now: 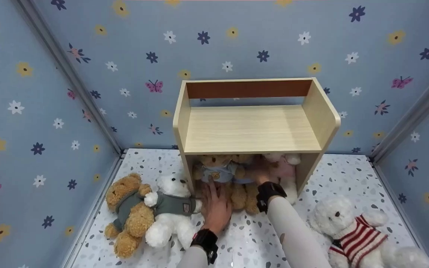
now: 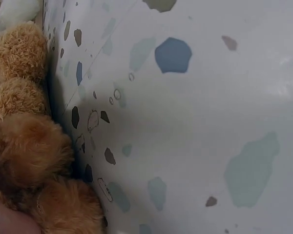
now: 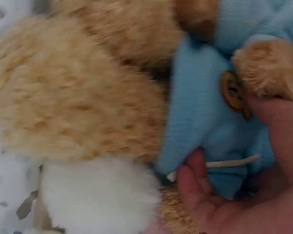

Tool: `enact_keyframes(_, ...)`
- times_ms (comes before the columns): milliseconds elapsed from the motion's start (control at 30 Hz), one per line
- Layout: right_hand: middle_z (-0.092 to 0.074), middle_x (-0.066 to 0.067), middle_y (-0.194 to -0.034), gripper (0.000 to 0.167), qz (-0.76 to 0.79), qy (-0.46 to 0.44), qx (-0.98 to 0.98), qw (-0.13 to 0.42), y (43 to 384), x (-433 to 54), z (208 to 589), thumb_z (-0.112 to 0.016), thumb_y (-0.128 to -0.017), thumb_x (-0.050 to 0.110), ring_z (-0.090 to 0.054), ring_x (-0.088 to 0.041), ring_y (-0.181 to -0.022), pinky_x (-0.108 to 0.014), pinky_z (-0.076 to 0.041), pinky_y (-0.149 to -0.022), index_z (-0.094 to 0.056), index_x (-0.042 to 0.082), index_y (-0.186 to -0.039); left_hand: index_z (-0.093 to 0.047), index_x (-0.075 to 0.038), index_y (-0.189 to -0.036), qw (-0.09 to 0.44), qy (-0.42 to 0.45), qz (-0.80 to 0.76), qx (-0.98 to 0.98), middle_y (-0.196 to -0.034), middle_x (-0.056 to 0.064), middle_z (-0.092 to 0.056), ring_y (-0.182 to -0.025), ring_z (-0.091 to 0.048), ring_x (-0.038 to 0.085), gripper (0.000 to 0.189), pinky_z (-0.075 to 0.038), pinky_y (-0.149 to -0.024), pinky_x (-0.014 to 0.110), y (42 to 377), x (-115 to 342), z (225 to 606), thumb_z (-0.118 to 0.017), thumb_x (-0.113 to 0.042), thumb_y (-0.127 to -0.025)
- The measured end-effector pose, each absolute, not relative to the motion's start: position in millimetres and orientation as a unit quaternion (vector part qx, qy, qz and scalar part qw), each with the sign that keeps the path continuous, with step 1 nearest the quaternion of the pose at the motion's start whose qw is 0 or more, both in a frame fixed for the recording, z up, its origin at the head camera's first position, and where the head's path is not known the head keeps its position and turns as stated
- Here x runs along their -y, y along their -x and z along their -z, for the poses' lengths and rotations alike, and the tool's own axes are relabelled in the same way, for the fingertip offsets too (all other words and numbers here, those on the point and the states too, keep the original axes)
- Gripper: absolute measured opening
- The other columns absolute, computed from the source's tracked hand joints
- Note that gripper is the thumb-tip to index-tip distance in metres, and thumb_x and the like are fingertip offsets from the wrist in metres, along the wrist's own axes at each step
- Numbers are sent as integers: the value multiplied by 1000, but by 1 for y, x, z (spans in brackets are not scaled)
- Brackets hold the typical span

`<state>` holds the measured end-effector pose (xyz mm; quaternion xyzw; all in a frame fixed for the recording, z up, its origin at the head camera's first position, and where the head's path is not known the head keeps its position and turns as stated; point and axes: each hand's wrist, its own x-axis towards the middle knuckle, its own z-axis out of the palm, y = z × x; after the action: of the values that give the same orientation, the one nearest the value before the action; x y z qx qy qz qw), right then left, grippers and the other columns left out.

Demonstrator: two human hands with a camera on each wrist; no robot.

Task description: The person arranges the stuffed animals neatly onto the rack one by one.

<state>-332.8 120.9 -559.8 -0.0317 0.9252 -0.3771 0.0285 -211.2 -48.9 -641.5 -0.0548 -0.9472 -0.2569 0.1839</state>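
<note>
Several teddy bears sit side by side in the lower compartment of a wooden shelf (image 1: 251, 130). My left hand (image 1: 217, 208) rests, fingers extended, against the lower body of the leftmost brown bear (image 1: 216, 173) in a light blue top. Its reddish-brown fur (image 2: 34, 151) shows beside that hand in the left wrist view. My right hand (image 3: 254, 190) grips the middle curly tan bear by its blue knitted top (image 3: 198, 107), thumb near a wooden button (image 3: 233, 91). Beside it at the right sits a white bear in pink (image 1: 287, 171), partly hidden by the right arm.
Left of the shelf, a brown bear (image 1: 129, 212) in a grey-green top leans against a white bear (image 1: 173, 212) dressed alike. A white bear in a red-striped sweater (image 1: 363, 234) lies at the front right. Flowered walls (image 1: 251, 41) enclose the speckled floor (image 1: 240, 242).
</note>
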Motion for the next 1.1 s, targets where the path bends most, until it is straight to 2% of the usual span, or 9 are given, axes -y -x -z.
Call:
enact_keyframes(133,-41,-30,-156,96,305,4,-952,15,333,-122,567,-77,-89,32,-45,-47,-138,-59,-42,-110,-26,-6,-160,-50,3,-150,172,47,256,950,-167,31,-8,-147,-21,60,69,-29,-112,75,211,48,643,-76,-25,-93)
enact_keyframes(300,-50,-30,-149,77,311,2,-949,-46,334,-132,587,-69,-96,25,-55,-46,-127,-56,-50,-99,-35,-6,-157,-40,5,-156,152,44,240,958,-169,28,-4,-148,-20,58,91,-27,-115,72,215,45,647,-83,-30,-84)
enact_keyframes(433,-44,-32,-153,66,355,41,-927,-110,324,-140,605,-64,-100,13,-48,-47,-135,-57,-44,-107,-35,-10,-156,-35,6,-157,151,23,221,963,-169,27,-5,-148,-23,56,101,-28,-117,67,216,45,649,-87,-27,-77)
enact_keyframes(533,-37,-28,-159,69,414,55,-902,-111,320,-144,610,-65,-102,10,-37,-43,-146,-53,-35,-117,-31,-6,-159,-38,8,-155,172,13,202,964,-167,30,-11,-145,-29,56,106,-33,-115,66,220,46,648,-92,-28,-72)
enact_keyframes(633,-35,-26,-161,72,455,54,-882,-108,320,-145,613,-67,-101,10,-35,-40,-148,-52,-32,-119,-29,-4,-160,-45,11,-150,205,10,188,960,-163,35,-18,-140,-37,57,105,-39,-109,67,227,47,646,-97,-25,-66)
enact_keyframes(800,-34,-26,-162,70,499,63,-855,-128,312,-148,616,-64,-102,5,-32,-39,-150,-52,-29,-121,-27,-4,-161,-45,14,-147,224,4,184,957,-161,38,-21,-134,-43,58,89,-46,-102,66,240,49,644,-89,-13,-75)
enact_keyframes(900,-32,-24,-163,70,519,69,-842,-132,307,-152,618,-62,-102,3,-28,-38,-152,-52,-26,-123,-25,-2,-162,-45,15,-147,227,-15,196,954,-162,36,-22,-133,-45,57,83,-49,-101,63,245,50,644,-85,-12,-80)
enact_keyframes(1100,-39,-23,-160,65,509,74,-845,-145,300,-154,619,-59,-102,0,-35,-36,-149,-49,-29,-121,-30,-1,-160,-44,14,-148,224,-59,205,951,-164,32,-24,-136,-44,55,79,-51,-100,60,254,47,646,-81,-12,-83)
